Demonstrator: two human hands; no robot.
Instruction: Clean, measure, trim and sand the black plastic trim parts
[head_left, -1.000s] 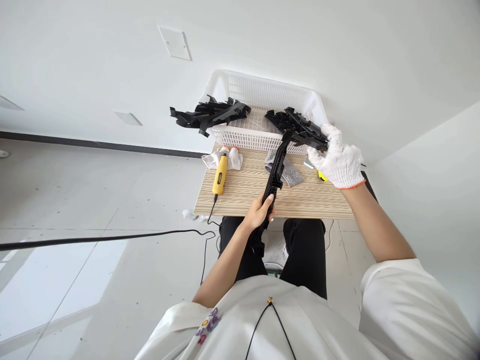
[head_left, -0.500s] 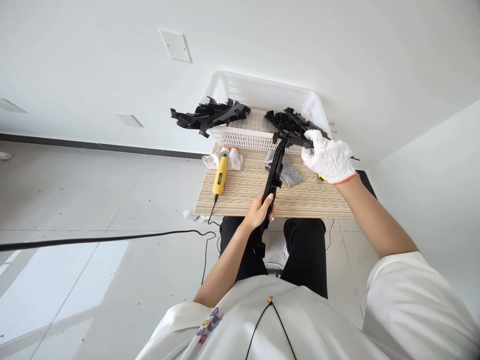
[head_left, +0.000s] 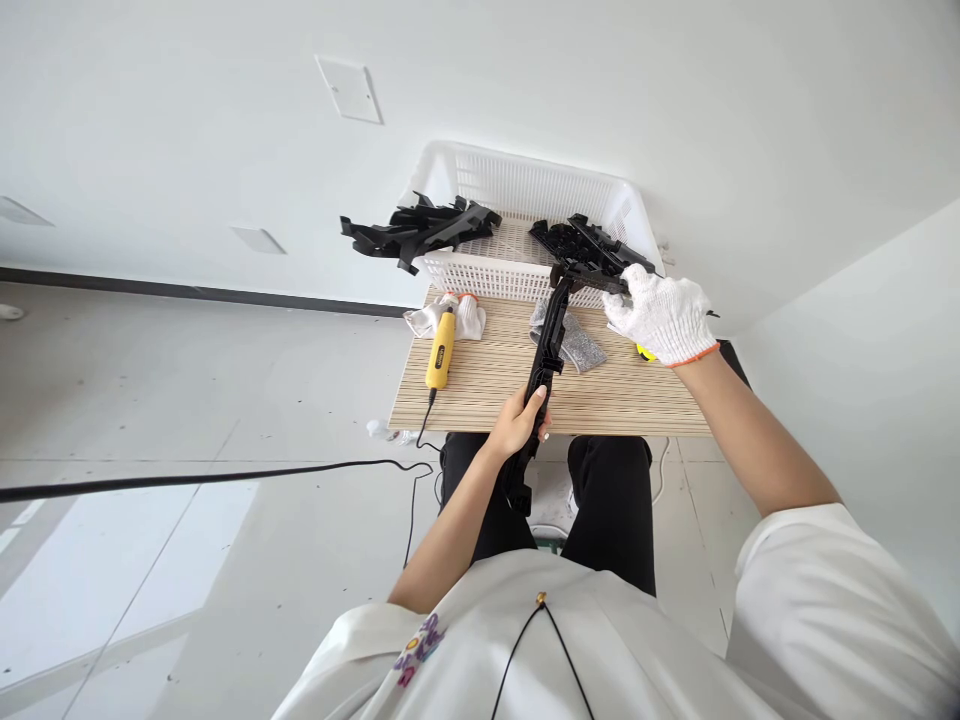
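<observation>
My bare left hand (head_left: pixel 519 420) is wrapped round the lower half of a long black plastic part (head_left: pixel 551 345). The part stands slanted over the table's front edge, its lower end above my legs. My right hand (head_left: pixel 664 315), in a white knitted glove with an orange cuff, is closed near the part's upper end. A thin dark tip (head_left: pixel 712 314) sticks out on the right of the glove, and a dark bar (head_left: pixel 596 280) runs from its fingers toward the part's top. The glove hides most of what it grips, so its kind is unclear.
A white plastic basket (head_left: pixel 495 275) by the wall holds black parts in a left pile (head_left: pixel 427 230) and a right pile (head_left: pixel 574 243). On the wooden table (head_left: pixel 480 400) lie a yellow corded tool (head_left: pixel 441 350), a white glove (head_left: pixel 470 318) and a grey cloth (head_left: pixel 581 345). A black cable (head_left: pixel 300 468) crosses the left side.
My right hand has shifted slightly to the right, away from the part's upper end. My left hand and the black part have hardly moved.
</observation>
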